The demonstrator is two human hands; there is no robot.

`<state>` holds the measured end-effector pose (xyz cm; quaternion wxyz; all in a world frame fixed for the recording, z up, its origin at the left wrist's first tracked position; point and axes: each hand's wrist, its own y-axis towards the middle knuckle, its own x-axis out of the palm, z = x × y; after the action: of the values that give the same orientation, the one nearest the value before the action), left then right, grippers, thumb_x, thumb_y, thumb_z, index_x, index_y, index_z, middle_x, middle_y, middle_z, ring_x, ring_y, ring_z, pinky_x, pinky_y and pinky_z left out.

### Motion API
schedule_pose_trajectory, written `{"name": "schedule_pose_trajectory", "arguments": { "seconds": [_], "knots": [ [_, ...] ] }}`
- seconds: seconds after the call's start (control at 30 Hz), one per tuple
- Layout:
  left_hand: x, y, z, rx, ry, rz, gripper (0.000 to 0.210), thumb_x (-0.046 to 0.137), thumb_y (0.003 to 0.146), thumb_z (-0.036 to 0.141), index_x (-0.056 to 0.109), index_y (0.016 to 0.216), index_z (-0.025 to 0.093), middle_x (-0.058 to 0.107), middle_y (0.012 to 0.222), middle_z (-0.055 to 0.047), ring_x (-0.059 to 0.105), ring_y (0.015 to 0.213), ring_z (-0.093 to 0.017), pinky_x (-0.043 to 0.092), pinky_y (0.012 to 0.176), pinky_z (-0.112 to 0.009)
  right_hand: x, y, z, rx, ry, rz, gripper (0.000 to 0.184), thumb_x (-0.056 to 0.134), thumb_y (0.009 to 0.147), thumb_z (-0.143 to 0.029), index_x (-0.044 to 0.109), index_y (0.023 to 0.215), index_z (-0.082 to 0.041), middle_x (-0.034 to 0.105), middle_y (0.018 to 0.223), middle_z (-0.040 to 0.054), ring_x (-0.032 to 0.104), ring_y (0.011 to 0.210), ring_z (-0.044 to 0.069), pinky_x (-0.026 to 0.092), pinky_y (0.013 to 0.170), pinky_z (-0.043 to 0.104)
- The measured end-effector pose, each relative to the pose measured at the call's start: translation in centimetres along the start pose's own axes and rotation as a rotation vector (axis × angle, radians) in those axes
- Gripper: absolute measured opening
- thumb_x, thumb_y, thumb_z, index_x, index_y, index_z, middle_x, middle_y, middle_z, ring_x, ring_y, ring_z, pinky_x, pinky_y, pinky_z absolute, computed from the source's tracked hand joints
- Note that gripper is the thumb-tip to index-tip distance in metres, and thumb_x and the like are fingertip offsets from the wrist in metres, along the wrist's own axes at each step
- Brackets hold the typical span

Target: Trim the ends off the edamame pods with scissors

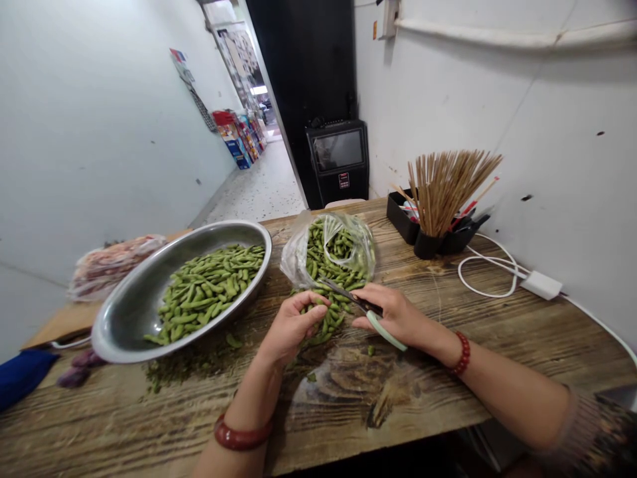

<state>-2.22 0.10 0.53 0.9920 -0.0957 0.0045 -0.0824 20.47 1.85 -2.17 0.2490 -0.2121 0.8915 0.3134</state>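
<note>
My right hand is closed round a pair of scissors with pale green handles; the dark blades point left toward my other hand. With fingers pinched, my left hand holds an edamame pod, mostly covered by the fingertips. Just beyond both hands, a clear plastic bag lies with its mouth toward me, and edamame pods spill from it onto the table. To the left, a large steel basin holds a heap of green pods.
Small green trimmings are scattered before the basin on the wooden table. Wooden skewers stand in a black holder at the back right, near a white adapter with cable. A filled plastic bag sits behind the basin.
</note>
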Motion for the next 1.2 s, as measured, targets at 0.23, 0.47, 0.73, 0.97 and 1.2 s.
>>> {"name": "schedule_pose_trajectory", "arguments": {
  "seconds": [0.23,0.47,0.73,0.97,1.2],
  "knots": [
    [0.3,0.0,-0.1,0.057,0.038,0.01,0.026,0.073,0.07,0.035,0.056,0.071,0.015,0.042,0.049,0.008,0.03,0.041,-0.004,0.023,0.041,-0.017,-0.2,-0.3,-0.5,0.009,-0.085,-0.085,0.056,0.074,0.075,-0.036,0.055,0.123,-0.016,0.059,0.095,0.0065,0.055,0.075,0.016,0.047,0.068,0.028],
    [0.6,0.1,0.1,0.151,0.183,0.025,0.017,0.073,0.067,0.029,0.068,0.073,0.014,0.059,0.063,0.0,0.046,0.055,-0.01,0.035,0.051,-0.021,-0.4,-0.1,-0.8,-0.003,-0.096,-0.125,0.062,0.075,0.074,-0.039,0.052,0.128,-0.017,0.057,0.097,0.0071,0.055,0.08,0.017,0.047,0.071,0.029],
    [0.8,0.2,-0.1,0.139,0.193,0.012,0.009,0.075,0.066,0.024,0.07,0.067,0.016,0.066,0.07,-0.003,0.055,0.067,-0.016,0.042,0.065,-0.026,-0.1,-0.2,-1.1,-0.034,-0.078,-0.127,0.062,0.075,0.074,-0.039,0.052,0.127,-0.017,0.057,0.097,0.0078,0.056,0.084,0.019,0.047,0.074,0.031],
    [0.7,0.2,-0.3,0.111,0.117,-0.032,0.014,0.076,0.065,0.024,0.072,0.075,0.015,0.068,0.075,-0.004,0.055,0.069,-0.015,0.042,0.068,-0.026,-0.1,-0.2,-1.2,-0.043,-0.07,-0.146,0.052,0.071,0.078,-0.037,0.055,0.122,-0.015,0.058,0.094,0.0073,0.056,0.081,0.018,0.046,0.072,0.028],
    [0.7,-0.1,-0.1,0.043,0.06,-0.042,0.022,0.076,0.066,0.033,0.068,0.075,0.014,0.049,0.052,0.005,0.034,0.045,-0.006,0.026,0.044,-0.02,-0.2,-0.1,-1.2,-0.066,-0.062,-0.134,0.045,0.068,0.081,-0.033,0.056,0.121,-0.014,0.059,0.095,0.0078,0.057,0.084,0.018,0.046,0.074,0.027]
  ]
}}
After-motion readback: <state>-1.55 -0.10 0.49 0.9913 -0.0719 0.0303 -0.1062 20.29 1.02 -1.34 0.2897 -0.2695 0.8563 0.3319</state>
